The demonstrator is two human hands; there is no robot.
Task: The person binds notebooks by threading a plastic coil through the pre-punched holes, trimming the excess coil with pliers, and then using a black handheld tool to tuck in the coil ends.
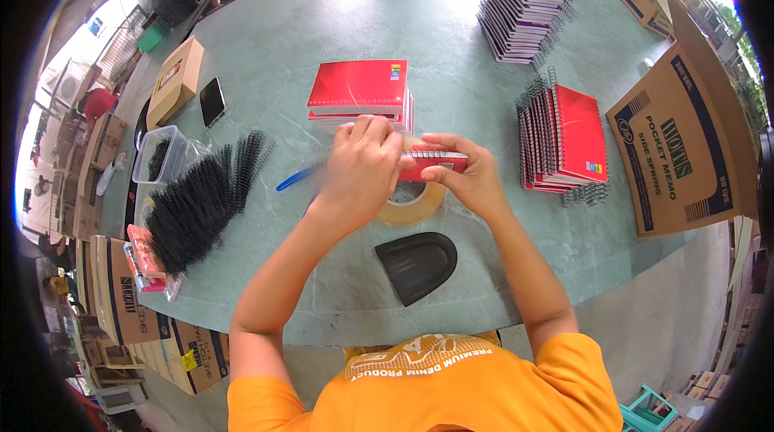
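Observation:
My right hand (476,178) grips a small red notebook (439,159) between thumb and fingers, its punched edge facing up. At the left end of that notebook my left hand (360,164) is closed, fingertips bent together; what they pinch is hidden. Under both hands lies a roll of clear yellowish tape (414,212). Just beyond them is a stack of red notebooks (359,85) without visible coils. A blue handle-like piece (295,179) sticks out left of my left hand, the rest of it covered. Nearer to me rests a black rounded tray-like piece (417,265).
Black spiral coils (201,202) are heaped at left, beside a clear plastic tub (158,154), a phone (213,102) and a flat cardboard box (175,81). Coil-bound red notebooks (582,132) and a taller notebook stack (528,8) stand at right, near an open carton (685,141).

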